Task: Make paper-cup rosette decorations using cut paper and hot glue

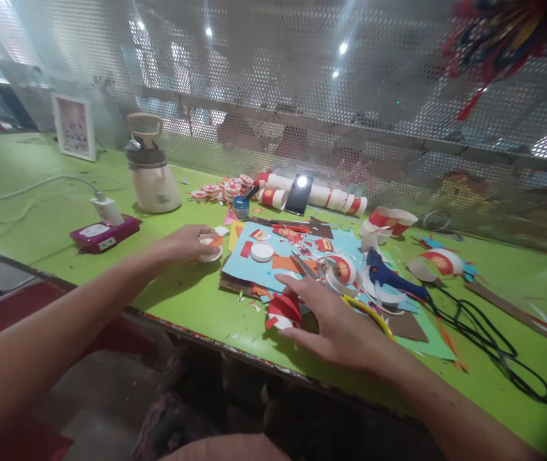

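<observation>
My left hand (187, 243) is closed around the edge of a small white ring-shaped piece (210, 248) with orange inside, low over the green table. My right hand (324, 317) is spread, its thumb and fingers apart around a red and white paper piece (283, 312) at the front of the paper pile. Light-blue sheets (239, 264) lie between the hands, bearing a round white lid (261, 252). Scissors with a yellow handle (369, 310) lie partly under my right hand. Beside them are a cut cup ring (343, 272) and a dark blue glue gun (393, 276).
A sprayer bottle (154, 179) and a purple power socket (105, 234) stand at the left. Behind the papers are a blue jar (241, 207), a phone (299, 194) and a row of paper cups (335, 198). A black cable (487, 339) curls at the right.
</observation>
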Tool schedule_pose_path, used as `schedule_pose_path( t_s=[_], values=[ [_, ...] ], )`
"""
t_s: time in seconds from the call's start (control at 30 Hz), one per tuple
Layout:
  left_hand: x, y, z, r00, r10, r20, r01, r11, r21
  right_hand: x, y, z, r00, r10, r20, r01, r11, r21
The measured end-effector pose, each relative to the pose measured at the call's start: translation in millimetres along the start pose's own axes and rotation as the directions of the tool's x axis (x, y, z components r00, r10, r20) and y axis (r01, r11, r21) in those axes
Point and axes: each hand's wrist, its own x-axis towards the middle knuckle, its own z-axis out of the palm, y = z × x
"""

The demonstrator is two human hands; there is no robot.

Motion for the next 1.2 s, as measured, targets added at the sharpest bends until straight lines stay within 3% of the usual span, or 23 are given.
schedule_pose_path(
  t_s=[0.27, 0.4, 0.5, 0.6, 0.67, 0.7, 0.77, 0.9, 1.03, 1.2],
  values=[
    [20.1, -9.7, 13.6, 0.995, 0.088, -0.039, -0.076, 0.971, 0.228, -1.2, 2.1, -0.7, 1.0, -0.003, -0.004, 0.004, 1.0, 0.022],
    [18.8, -11.1, 7.9, 0.988, 0.124, -0.094, -0.095, 0.959, 0.266, -1.6, 1.3, 0.5, 1.0, 0.003, 0.007, -0.003, 1.0, 0.005],
    [6.7, -0.1, 1.4, 0.975, 0.152, -0.161, -0.106, 0.959, 0.264, -0.6, 1.6, 0.6, 1.0, -0.011, -0.024, 0.011, 1.0, -0.005],
    [-14.3, 21.4, 5.9, 0.967, 0.183, -0.179, -0.154, 0.974, 0.164, 1.2, 1.6, -1.2, 0.994, -0.051, -0.096, 0.049, 0.999, -0.016],
    [-28.3, 36.5, 19.9, 0.979, 0.191, -0.07, -0.189, 0.981, 0.03, 1.8, 0.9, -3.9, 0.986, -0.074, -0.151, 0.071, 0.997, -0.025],
    [-34.2, 43.1, 30.1, 0.982, 0.17, 0.077, -0.152, 0.968, -0.202, 1.7, 0.4, -5.6, 0.98, -0.076, -0.182, 0.073, 0.997, -0.024],
    [-43.0, 53.2, 54.2, 0.928, 0.174, 0.33, 0.055, 0.811, -0.582, 0.9, -0.7, -9.1, 0.968, -0.065, -0.243, 0.065, 0.998, -0.007],
    [-53.2, 65.1, 97.5, 0.785, 0.238, 0.572, 0.406, 0.5, -0.765, -1.7, 0.1, -15.6, 0.934, -0.047, -0.353, 0.051, 0.999, 0.002],
    [-61.7, 73.1, 115.5, 0.791, 0.298, 0.535, 0.455, 0.298, -0.839, -2.5, 4.1, -21.3, 0.916, -0.041, -0.399, 0.033, 0.999, -0.026],
    [-64.6, 79.1, 117.3, 0.795, 0.305, 0.524, 0.453, 0.277, -0.848, -3.9, 5.9, -27.0, 0.916, -0.032, -0.4, 0.031, 0.999, -0.008]
  ],
)
